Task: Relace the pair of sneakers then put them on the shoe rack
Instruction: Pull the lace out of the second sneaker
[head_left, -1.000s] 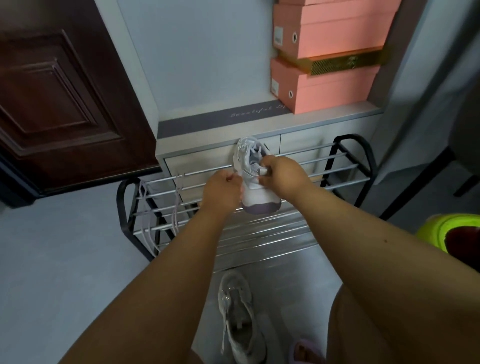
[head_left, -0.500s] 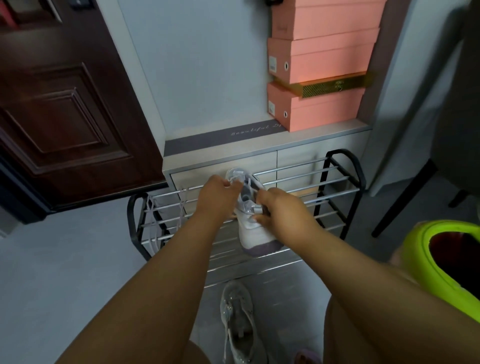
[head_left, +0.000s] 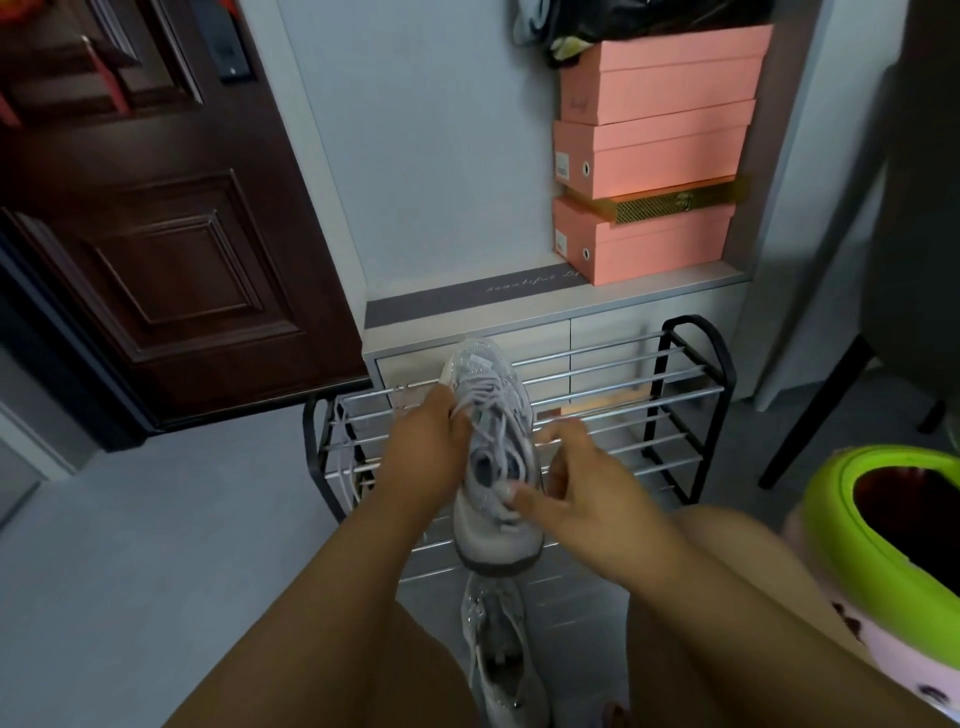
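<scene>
A: Where is the sneaker being worked on?

B: The white sneaker (head_left: 491, 462) is held up in front of the shoe rack (head_left: 680, 410), toe pointing away toward the grey cabinet (head_left: 597, 332), heel nearest the camera. The left hand (head_left: 428, 452) grips its left side, fingers curled over the laces (head_left: 485, 402); how far they wrap is hidden behind the shoe.

A: And the right hand?

B: The right hand (head_left: 582, 493) is at the heel end, thumb touching the collar and fingers loosely curled. It may be pinching a lace end there, but that is too blurred to say for certain.

A: The other shoe?

B: The second sneaker (head_left: 501, 660) lies on the floor (head_left: 130, 545) below, between the person's knees, its heel cut off by the bottom edge.

A: Anything else hard to read?

B: A loose white lace (head_left: 345, 462) hangs over the rack's left end. Pink boxes (head_left: 654, 156) are stacked on the cabinet, with dark items on top cut off at the upper edge. A green-rimmed bin (head_left: 852, 509) is cropped at the right.
</scene>
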